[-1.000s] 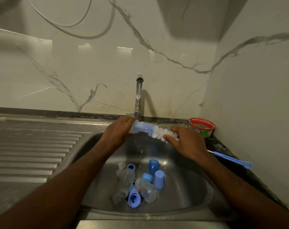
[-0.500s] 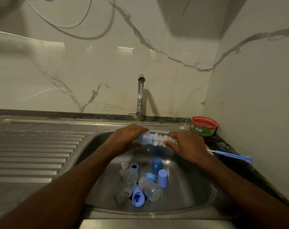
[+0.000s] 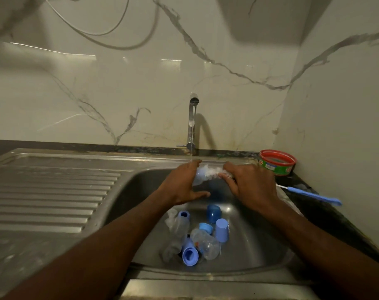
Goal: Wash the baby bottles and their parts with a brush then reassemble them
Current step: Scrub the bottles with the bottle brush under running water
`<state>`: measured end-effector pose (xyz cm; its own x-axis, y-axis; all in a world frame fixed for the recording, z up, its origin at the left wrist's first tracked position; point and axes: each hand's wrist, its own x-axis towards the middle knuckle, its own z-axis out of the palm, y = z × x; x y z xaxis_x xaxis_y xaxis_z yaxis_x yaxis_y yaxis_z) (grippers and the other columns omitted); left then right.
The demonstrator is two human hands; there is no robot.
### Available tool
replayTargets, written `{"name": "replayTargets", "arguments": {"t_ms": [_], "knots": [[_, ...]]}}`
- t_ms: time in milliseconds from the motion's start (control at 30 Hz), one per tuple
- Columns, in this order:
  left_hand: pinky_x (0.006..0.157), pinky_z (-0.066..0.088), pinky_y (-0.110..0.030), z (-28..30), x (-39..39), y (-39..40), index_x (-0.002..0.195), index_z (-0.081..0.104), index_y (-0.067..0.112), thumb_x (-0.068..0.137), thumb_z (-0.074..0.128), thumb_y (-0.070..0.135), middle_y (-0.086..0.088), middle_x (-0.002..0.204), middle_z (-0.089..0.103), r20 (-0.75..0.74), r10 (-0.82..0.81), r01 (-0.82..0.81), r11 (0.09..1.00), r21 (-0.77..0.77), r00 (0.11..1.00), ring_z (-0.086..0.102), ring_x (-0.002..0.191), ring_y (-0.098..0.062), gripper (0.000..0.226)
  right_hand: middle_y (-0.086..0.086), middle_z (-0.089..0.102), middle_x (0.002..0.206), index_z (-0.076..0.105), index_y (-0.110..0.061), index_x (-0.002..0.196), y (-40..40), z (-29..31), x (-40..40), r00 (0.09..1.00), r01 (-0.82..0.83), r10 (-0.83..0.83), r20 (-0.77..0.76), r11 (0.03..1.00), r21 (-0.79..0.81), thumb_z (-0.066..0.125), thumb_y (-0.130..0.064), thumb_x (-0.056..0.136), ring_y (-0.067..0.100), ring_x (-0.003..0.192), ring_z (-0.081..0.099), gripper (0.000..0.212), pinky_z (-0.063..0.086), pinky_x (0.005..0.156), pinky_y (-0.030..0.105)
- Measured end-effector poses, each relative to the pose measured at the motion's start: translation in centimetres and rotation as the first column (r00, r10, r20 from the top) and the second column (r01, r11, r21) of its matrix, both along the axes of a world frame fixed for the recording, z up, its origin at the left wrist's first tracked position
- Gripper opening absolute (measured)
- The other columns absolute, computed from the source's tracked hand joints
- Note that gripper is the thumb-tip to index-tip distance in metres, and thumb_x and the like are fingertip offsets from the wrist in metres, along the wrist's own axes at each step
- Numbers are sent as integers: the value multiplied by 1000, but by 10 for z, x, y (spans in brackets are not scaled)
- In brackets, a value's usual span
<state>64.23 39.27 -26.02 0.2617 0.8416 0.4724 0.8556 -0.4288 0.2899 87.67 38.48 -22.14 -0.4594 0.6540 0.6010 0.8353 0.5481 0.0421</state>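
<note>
Left hand (image 3: 182, 182) grips bottle (image 3: 200, 175), lying crosswise, mouth rightward. Right hand (image 3: 249, 182) grips brush (image 3: 214, 171), bristles entering along that axis.

sink (image 3: 140, 187): brushed metal | wall (image 3: 140, 87): glossy marble | bottle (image 3: 200, 173): clear plastic

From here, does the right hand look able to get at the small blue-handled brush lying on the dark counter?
Probably not yet: the right hand grips the white bottle brush. The small blue-handled brush lies just right of that wrist with nothing over it.
</note>
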Motion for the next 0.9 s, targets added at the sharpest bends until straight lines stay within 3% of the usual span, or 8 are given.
{"name": "replayTargets", "arguments": {"t_ms": [100,233,300,367,533,667,800,900], "knots": [[119,28,-37,-4,9,0,159,21,13,84,79,37,-10,160,34,-21,-60,58,994,-97,998,34,145,-25,97,-1,71,102,59,-36,120,12,-9,4,982,182,-185,-31,981,-71,47,-58,99,19,90,65,33,53,73,35],[114,40,-38,4,9,2,150,41,21,92,71,26,-7,150,49,-91,-22,29,996,79,996,47,137,-21,65,-1,71,105,63,-36,122,23,-11,14,956,278,-286,-65,954,-110,48,-60,98,19,92,66,37,52,72,34],[100,49,-34,11,2,3,141,48,25,91,72,32,-3,137,59,-86,31,-14,981,193,996,56,123,-17,55,-5,70,98,64,-38,117,22,-10,17,979,190,-198,-49,973,-128,48,-60,98,16,88,64,34,52,71,33],[88,45,-26,15,-10,4,136,49,25,84,78,40,0,131,59,-121,100,-59,952,301,988,56,116,-16,61,-12,62,85,64,-38,110,15,-7,13,998,54,-59,-35,990,-131,49,-59,98,12,79,61,28,44,65,28],[108,41,-39,10,-29,1,147,42,24,75,78,63,-3,148,45,-196,160,-82,931,355,968,43,133,-21,90,-12,61,83,63,-35,114,-7,1,-10,990,-141,143,6,980,-137,49,-56,100,8,73,56,29,48,72,30],[113,37,-38,2,-10,1,154,32,24,76,82,55,-4,153,45,34,25,-30,990,139,999,44,136,-20,97,-4,69,97,63,-34,120,-5,1,-6,996,-12,6,-87,998,-69,51,-53,100,16,85,64,30,53,76,35],[114,41,-43,0,5,5,154,34,20,87,77,34,-5,153,46,-21,-107,108,990,94,994,44,138,-19,81,3,73,107,62,-34,128,5,-3,7,974,183,-190,-127,981,-66,51,-56,99,22,92,67,39,56,75,38],[109,44,-39,6,-3,6,146,47,18,88,77,30,-6,144,53,-111,-81,106,964,245,991,48,131,-20,67,-2,72,102,64,-36,120,7,-6,7,975,196,-204,-93,976,-93,49,-61,97,19,90,64,36,54,74,36]]}}
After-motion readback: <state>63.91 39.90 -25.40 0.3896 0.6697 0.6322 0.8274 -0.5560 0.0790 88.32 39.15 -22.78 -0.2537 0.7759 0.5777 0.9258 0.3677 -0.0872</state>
